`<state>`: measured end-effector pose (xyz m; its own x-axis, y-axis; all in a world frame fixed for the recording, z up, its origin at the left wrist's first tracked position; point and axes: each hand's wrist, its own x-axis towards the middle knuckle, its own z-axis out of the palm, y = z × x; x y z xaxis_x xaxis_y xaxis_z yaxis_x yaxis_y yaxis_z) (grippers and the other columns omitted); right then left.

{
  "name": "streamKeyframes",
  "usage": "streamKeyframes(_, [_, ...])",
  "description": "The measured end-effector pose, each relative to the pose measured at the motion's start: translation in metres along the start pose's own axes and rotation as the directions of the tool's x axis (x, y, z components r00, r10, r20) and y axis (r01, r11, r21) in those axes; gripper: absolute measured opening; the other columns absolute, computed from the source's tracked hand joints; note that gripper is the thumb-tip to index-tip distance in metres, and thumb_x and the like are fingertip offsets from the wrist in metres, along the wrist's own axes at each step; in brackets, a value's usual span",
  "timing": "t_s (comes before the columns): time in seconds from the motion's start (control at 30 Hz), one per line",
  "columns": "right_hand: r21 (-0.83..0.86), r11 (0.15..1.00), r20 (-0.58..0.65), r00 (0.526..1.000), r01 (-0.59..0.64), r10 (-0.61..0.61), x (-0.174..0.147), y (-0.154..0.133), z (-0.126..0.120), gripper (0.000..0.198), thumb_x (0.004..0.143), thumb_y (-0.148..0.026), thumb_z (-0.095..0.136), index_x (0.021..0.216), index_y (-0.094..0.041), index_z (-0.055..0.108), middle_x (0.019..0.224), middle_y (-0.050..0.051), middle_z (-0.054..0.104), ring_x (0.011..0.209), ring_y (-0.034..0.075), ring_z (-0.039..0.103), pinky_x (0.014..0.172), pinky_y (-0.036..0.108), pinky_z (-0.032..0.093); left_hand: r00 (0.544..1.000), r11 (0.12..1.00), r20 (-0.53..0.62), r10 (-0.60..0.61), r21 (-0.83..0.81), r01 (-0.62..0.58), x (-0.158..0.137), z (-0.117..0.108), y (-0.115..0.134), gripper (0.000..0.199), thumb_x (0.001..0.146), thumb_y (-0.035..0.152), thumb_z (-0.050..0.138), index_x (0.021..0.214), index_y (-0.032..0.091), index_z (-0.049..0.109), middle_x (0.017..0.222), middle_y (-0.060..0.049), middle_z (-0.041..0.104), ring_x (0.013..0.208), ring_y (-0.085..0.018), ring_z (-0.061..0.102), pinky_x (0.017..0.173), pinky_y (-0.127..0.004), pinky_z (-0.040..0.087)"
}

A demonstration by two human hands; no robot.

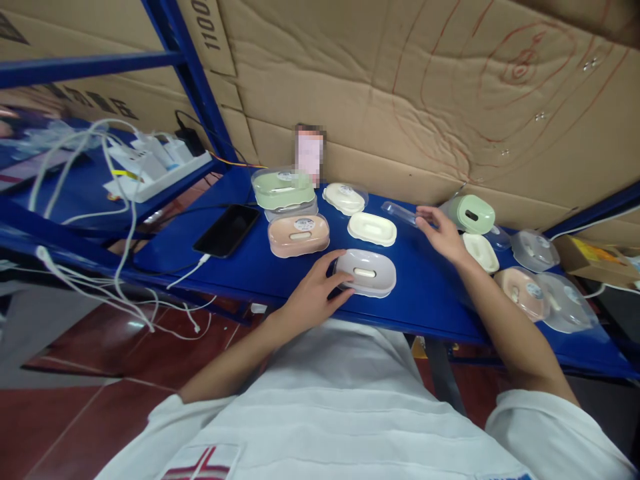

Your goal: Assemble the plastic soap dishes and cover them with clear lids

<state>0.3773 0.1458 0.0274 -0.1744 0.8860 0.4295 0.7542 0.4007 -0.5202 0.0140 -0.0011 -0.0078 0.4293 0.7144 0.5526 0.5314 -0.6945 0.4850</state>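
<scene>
1. Blue shelf (pixel 425 293) stood against cardboard (pixel 350 87).
2. Left hand (pixel 317 287) gripped lilac oval dish (pixel 383 272) on shelf, left end; long axis ran rightward from hand.
3. Right hand (pixel 440 232), farther off, touched clear plastic piece (pixel 399 212); grip unclear.

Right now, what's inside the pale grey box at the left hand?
A cream strip shows in the middle of the pale grey box. Its top hides the rest inside, and the left hand covers one end.
</scene>
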Motion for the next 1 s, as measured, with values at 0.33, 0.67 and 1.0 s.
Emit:
streamKeyframes(0.33, [0.135,0.828,0.280,0.781,0.544,-0.558,-0.075,-0.102,0.010,0.042,0.107,-0.042,0.064,0.147,-0.031,0.062,0.140,0.012,0.070,0.135,0.032,0.065,0.115,0.055,0.057,0.992,0.984,0.015,-0.127,-0.121,0.128,0.001,0.000,-0.004,0.073,0.102,0.038,0.073,0.165,0.032,0.035,0.176,-0.016,0.029,0.164,-0.035,0.036,0.132,-0.060,0.040])
streamKeyframes(0.67, [-0.109,0.757,0.436,0.715,0.645,-0.546,-0.082,-0.098,0.009,0.092,0.104,-0.060,0.065,0.177,-0.023,0.022,0.170,0.025,0.043,0.158,0.042,0.045,0.122,0.064,0.048,0.994,0.987,0.060,-0.091,-0.124,0.098,0.002,-0.003,-0.003,0.052,0.106,0.038,0.067,0.155,0.031,0.051,0.170,-0.013,0.041,0.160,-0.032,0.045,0.132,-0.054,0.042])
streamKeyframes(1.0, [-0.171,0.764,0.375,0.758,0.623,-0.534,-0.089,-0.092,0.021,0.095,0.104,-0.053,0.068,0.178,-0.030,0.014,0.180,0.015,0.029,0.163,0.037,0.038,0.128,0.054,0.047,0.994,0.990,0.057,-0.092,-0.106,0.097,0.002,-0.001,-0.005,0.051,0.109,0.035,0.061,0.158,0.030,0.049,0.174,-0.013,0.038,0.164,-0.030,0.038,0.135,-0.053,0.038])
